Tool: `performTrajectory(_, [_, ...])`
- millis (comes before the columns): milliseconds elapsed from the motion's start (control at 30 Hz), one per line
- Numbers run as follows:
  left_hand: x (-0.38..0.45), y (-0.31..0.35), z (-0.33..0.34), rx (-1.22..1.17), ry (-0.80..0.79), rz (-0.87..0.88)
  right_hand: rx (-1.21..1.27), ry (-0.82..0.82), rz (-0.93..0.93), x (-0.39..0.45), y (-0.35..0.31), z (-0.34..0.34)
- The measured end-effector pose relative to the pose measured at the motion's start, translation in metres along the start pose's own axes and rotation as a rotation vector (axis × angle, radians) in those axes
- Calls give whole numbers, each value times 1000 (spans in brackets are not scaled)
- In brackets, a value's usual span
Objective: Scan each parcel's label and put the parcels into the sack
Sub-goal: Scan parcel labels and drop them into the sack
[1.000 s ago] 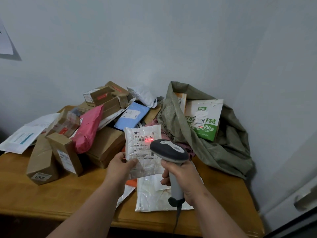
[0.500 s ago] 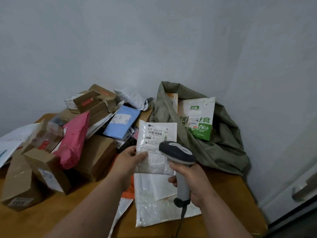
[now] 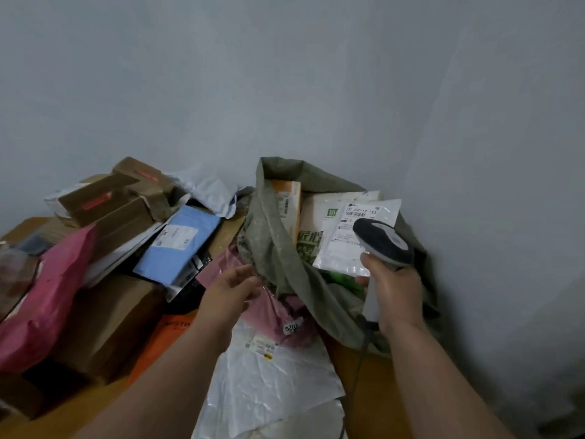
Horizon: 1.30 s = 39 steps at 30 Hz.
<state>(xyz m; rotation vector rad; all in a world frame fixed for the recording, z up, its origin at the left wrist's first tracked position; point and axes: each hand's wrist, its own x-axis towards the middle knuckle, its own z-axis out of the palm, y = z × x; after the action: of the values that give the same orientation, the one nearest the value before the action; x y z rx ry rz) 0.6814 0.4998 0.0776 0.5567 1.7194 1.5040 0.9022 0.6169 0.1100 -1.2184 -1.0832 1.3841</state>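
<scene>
Head view, parcels point(image 3: 104, 280) piled beside sack point(image 3: 278, 258)

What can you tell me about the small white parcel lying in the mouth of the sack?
The small white parcel is a flat, soft-looking pouch with a printed label and barcode facing up, its top line of digits blurred. It lies tilted in the open mouth of the grey-green sack, leaning on a green-and-white package. Neither hand holds it; the scanner hides its lower right corner.
</scene>
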Motion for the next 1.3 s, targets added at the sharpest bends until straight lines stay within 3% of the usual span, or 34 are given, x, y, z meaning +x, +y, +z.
performTrajectory(233, [33, -7, -4, 7, 178, -51, -180, -192, 70, 81, -2, 31])
performTrajectory(467, [29, -48, -33, 104, 352, -157, -168, -185, 140, 68, 33, 42])
performTrajectory(700, [11, -83, -46, 200, 229, -338, -201, -233, 104, 21, 30, 50])
performTrajectory(933, [-18, -128, -42, 244, 50, -553, -303, -241, 194, -43, 64, 33])
performTrajectory(1167, [-23, -150, -25, 241, 106, -565, -313, -198, 335, -94, 116, 2])
performTrajectory(1300, [-25, -145, -20, 48, 122, -560, -332, -200, 372, -105, 128, -4])
